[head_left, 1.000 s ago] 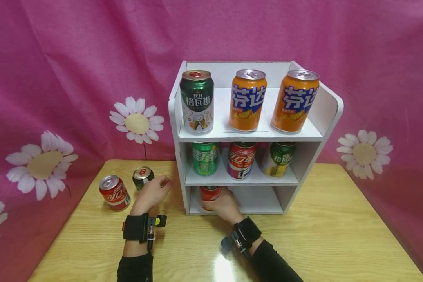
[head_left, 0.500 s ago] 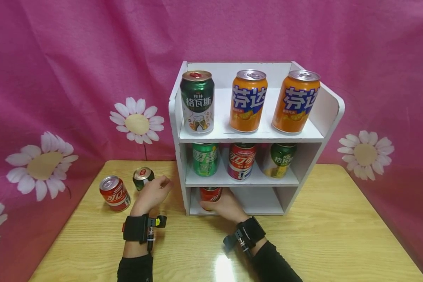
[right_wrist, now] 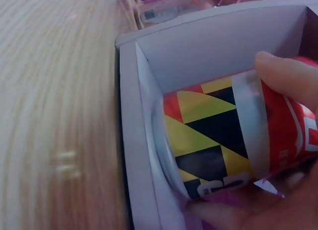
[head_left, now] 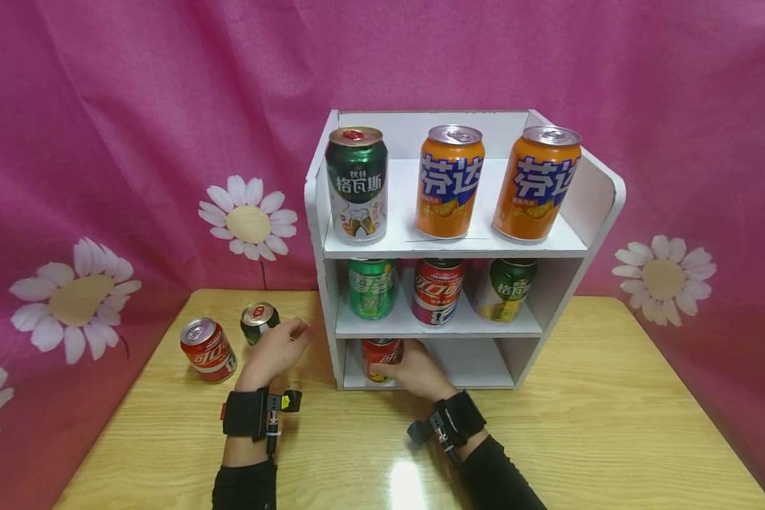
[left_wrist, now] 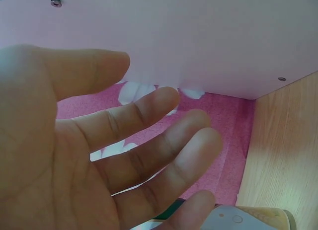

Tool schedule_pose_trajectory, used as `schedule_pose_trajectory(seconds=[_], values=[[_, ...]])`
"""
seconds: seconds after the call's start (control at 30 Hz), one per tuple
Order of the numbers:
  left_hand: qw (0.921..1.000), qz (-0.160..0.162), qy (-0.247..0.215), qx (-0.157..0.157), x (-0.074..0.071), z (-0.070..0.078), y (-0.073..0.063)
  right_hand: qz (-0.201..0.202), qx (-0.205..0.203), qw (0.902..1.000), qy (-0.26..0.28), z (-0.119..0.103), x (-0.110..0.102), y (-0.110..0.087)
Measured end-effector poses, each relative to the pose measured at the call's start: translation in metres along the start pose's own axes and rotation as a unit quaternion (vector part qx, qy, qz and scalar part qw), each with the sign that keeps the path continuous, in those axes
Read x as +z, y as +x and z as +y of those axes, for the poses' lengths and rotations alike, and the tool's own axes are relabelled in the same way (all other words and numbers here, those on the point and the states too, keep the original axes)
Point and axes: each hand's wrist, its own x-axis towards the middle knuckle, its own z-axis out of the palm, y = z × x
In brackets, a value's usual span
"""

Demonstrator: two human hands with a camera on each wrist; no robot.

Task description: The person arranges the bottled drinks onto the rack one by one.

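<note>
My right hand (head_left: 419, 370) grips a red cola can (head_left: 381, 348) at the left end of the white shelf's bottom level. In the right wrist view the thumb lies on one side of the can (right_wrist: 213, 135) and the fingers on the other; its yellow, black and red patterned base is right at the shelf floor. My left hand (head_left: 277, 354) holds nothing, its fingers loosely bent, left of the shelf. Just behind it stands a dark can (head_left: 258, 320) with a gold lid, partly hidden by the hand. Another red cola can (head_left: 208, 350) stands further left.
The white shelf (head_left: 452, 253) has three levels. On top stand a green and white can (head_left: 357, 185) and two orange soda cans (head_left: 450, 185). Its middle level bears a light green can (head_left: 371, 289), a red cola can (head_left: 438, 292) and a green and yellow can (head_left: 508, 289).
My right wrist has shifted slightly right, and the thumb has moved a little right across the can, so more of its patterned base shows. The left hand has stayed in place.
</note>
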Motion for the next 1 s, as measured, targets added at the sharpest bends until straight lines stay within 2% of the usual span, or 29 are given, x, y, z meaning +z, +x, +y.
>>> schedule_pose_trajectory(seconds=[0.2,0.4,0.63,0.83,1.0], values=[[1.0,0.003,0.003,0.003,0.0,-0.001,0.0,0.038,-0.011,0.9991,-0.013,-0.005,0.009,-0.001],[1.0,0.001,0.0,0.002,-0.001,-0.001,0.001,0.072,-0.001,0.9969,-0.032,-0.011,0.013,-0.003],[1.0,-0.001,-0.003,0.0,-0.001,-0.001,0.0,0.041,-0.034,0.9983,-0.025,-0.008,0.006,-0.002],[1.0,-0.003,0.001,-0.002,-0.001,0.0,0.001,0.027,-0.024,0.9993,-0.012,-0.008,0.002,-0.002],[1.0,-0.004,0.001,-0.003,0.0,0.0,0.0,0.023,-0.03,0.9988,-0.03,-0.009,0.001,-0.001]])
